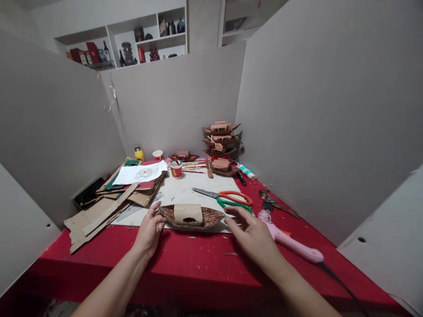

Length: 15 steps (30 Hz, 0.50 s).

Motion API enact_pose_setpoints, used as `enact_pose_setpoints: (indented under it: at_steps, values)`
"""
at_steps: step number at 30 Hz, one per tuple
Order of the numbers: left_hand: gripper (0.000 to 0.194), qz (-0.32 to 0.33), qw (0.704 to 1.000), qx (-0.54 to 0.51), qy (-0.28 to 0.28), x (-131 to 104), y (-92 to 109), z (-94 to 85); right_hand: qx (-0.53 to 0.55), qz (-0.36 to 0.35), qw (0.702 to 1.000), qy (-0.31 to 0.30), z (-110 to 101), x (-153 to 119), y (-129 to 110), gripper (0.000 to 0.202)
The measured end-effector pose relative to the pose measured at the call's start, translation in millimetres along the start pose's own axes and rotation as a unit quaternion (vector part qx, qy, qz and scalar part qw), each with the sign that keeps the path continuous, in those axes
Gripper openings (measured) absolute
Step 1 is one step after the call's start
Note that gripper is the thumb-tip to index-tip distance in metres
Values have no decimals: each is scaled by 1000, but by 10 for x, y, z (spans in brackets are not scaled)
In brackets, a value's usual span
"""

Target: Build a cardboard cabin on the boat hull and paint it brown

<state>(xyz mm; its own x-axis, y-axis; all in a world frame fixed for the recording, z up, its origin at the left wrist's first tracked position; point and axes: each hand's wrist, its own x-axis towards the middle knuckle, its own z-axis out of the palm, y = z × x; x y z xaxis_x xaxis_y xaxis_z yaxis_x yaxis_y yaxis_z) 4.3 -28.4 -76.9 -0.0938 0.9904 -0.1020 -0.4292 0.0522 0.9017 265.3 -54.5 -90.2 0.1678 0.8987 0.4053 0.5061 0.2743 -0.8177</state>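
Note:
A model boat (213, 217) of corrugated cardboard sits in front of me, near the front edge of the white board. Its hull is brown and ribbed inside, and a curved tan cover (187, 213) with a dark ragged opening spans its middle. At the boat's left tip, my left hand (151, 229) has its fingers bent and closed around the end. My right hand (253, 231) is by the other tip, thumb and fingers apart; whether it touches the tip is hard to tell. Beyond it lie scissors (228, 197) with orange and green handles.
A pink hot glue gun (294, 244) with a cord lies at right on the red cloth (198, 259). Cardboard pieces (99, 220) and a drawing (140, 172) are piled left. Behind stand a red paper cup (176, 171), thin sticks (194, 166), stacked finished boats (220, 140) and a white-green tube (247, 172).

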Motion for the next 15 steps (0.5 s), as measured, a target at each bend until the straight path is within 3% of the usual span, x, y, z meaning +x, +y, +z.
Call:
enact_pose_setpoints:
  at_steps: [4, 6, 9, 12, 15]
  values:
    - [63, 16, 999, 48, 1, -89, 40, -141, 5, -26, 999, 40, -78, -114, -53, 27]
    - [60, 40, 996, 86, 2, -145, 78, -225, 4, -75, 996, 57, -126, -205, -94, 22]
    - [55, 93, 983, 159, 7, -183, 187, -386, -9, -173, 984, 33, -163, -350, -149, 25]
    - [51, 164, 952, 255, 37, -89, 391, -589, -14, -278, 961, 4, -129, -465, -188, 39]
    - [50, 224, 901, 361, 92, 131, 657, -803, -5, -351, 936, -26, -47, -532, -218, 42]
